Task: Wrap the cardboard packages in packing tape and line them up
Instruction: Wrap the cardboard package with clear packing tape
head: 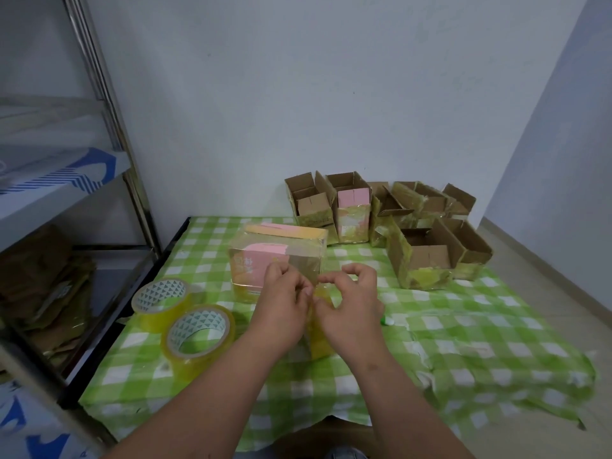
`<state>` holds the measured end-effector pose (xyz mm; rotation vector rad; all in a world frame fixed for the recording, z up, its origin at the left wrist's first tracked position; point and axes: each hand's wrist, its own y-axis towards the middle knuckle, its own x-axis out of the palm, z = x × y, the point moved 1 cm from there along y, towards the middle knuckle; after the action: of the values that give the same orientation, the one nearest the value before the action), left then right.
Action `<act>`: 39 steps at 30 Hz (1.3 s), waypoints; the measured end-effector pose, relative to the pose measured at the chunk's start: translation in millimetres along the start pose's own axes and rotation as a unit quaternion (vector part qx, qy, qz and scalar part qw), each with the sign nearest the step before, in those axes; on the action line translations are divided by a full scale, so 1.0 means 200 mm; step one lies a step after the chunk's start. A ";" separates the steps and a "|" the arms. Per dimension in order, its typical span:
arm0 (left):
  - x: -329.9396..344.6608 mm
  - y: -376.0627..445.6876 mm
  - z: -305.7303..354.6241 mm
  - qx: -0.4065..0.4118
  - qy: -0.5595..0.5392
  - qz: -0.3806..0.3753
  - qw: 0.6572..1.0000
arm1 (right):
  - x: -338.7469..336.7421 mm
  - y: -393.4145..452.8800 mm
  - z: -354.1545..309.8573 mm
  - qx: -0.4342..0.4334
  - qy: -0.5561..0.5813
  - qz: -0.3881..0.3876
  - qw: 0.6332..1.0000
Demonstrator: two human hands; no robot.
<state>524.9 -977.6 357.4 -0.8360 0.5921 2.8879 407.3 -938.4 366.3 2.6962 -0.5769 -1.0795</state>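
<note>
Head view
Left hand: the left hand point(284, 301) is hovering at the middle of the table, fingers curled, pinching the yellowish roll of tape point(319, 321) that is standing on edge between both hands.
Right hand: the right hand point(352, 304) is meeting the left one, thumb and forefinger pinching at the top of the same roll; whether a loose tape end is being held cannot be told.
Taped package: the wrapped cardboard package point(276, 260), glossy with clear tape and showing pink and orange print, is sitting at 12 o'clock from the hands, just beyond the fingertips.
Spare rolls: two clear-yellow tape rolls are lying flat at 9 o'clock from the hands, the farther roll point(162, 303) touching the nearer roll point(198, 337).
Open boxes: a cluster of open cardboard boxes point(381, 210) with taped bottoms is standing along the far table edge at 1 o'clock; one of them, a pink-sided box point(352, 213), is standing among them, and a larger double box point(437, 256) is sitting at 2 o'clock, nearer the person.
Small item: a green and white object point(387, 322) is peeking out just right of the right hand; too hidden to name.
Table: the green checked tablecloth point(463, 342) is covering the table, wrinkled at 4 o'clock.
Surroundings: a metal shelf rack point(109, 127) is standing at 9 to 10 o'clock, with flattened cardboard point(43, 286) piled on its lower level.
</note>
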 end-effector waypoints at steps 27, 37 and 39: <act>-0.11 -0.07 -0.15 -0.320 -0.263 0.032 0.910 | 0.00 -0.01 -0.03 0.055 0.162 -0.210 0.963; -0.17 0.08 -0.09 -0.124 0.278 -0.095 0.948 | 0.10 -0.02 -0.07 -0.129 -0.001 -0.221 0.967; -0.20 0.10 -0.10 -0.122 0.238 -0.013 0.964 | 0.10 -0.01 -0.06 -0.114 0.007 -0.254 0.960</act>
<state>565.5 -1001.6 370.0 -1.5808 0.2457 2.7714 428.9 -945.2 363.1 2.6987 0.2559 -1.1464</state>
